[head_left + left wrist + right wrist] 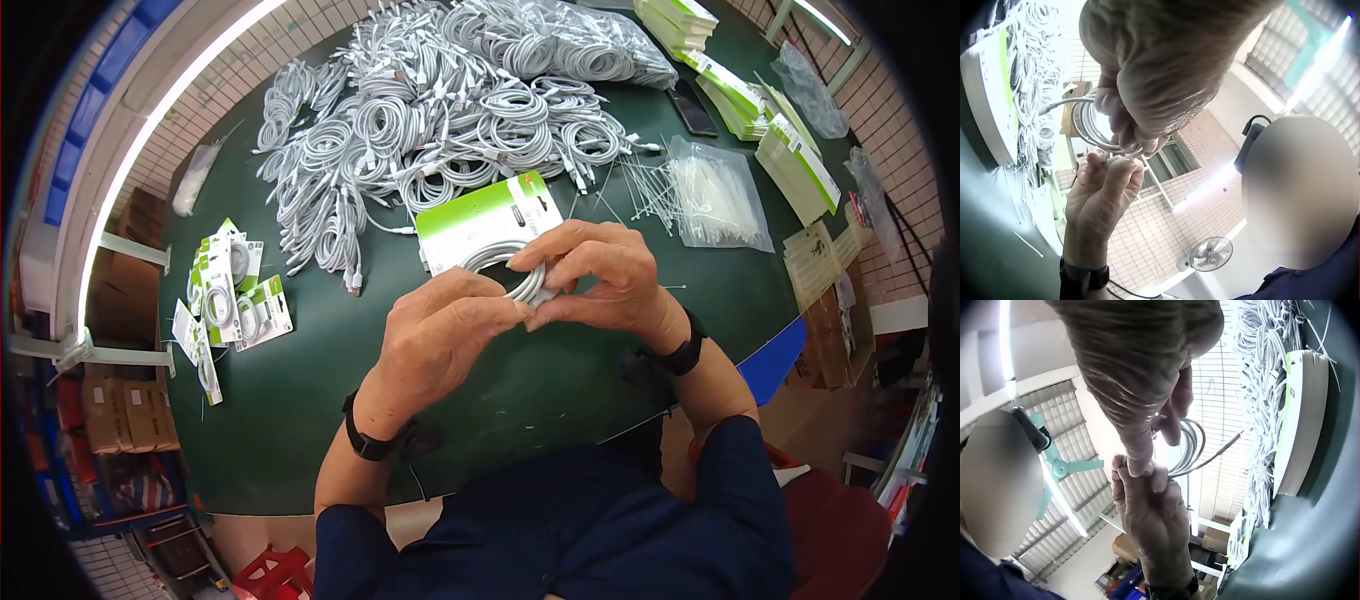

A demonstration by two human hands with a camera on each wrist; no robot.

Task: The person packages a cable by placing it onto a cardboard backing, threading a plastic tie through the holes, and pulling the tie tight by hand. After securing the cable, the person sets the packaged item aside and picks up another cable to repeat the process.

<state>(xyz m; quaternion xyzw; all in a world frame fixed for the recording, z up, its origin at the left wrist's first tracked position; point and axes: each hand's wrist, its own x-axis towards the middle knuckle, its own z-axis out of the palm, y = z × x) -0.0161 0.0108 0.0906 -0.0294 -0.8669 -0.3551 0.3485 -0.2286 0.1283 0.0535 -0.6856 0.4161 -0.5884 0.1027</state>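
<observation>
Both hands hold a coiled light grey cable (531, 287) above the green table, in front of the person. My left hand (435, 325) grips the near left part of the coil, thumb and fingertips pinched. My right hand (610, 275) pinches the coil's right side, its fingertips meeting the left hand's. One cable end with its plug (1227, 445) sticks out of the coil in the right wrist view. Just behind the hands lies a stack of white and green cards (465, 222). What the fingertips pinch at the coil's near side is mostly hidden.
A big heap of coiled cables (410, 125) covers the back of the table. Loose zip ties (645, 190) and a bag of zip ties (722, 205) lie right. More card stacks (800, 170) and a phone (692, 108) are farther right. Carded cables (220, 300) are piled left.
</observation>
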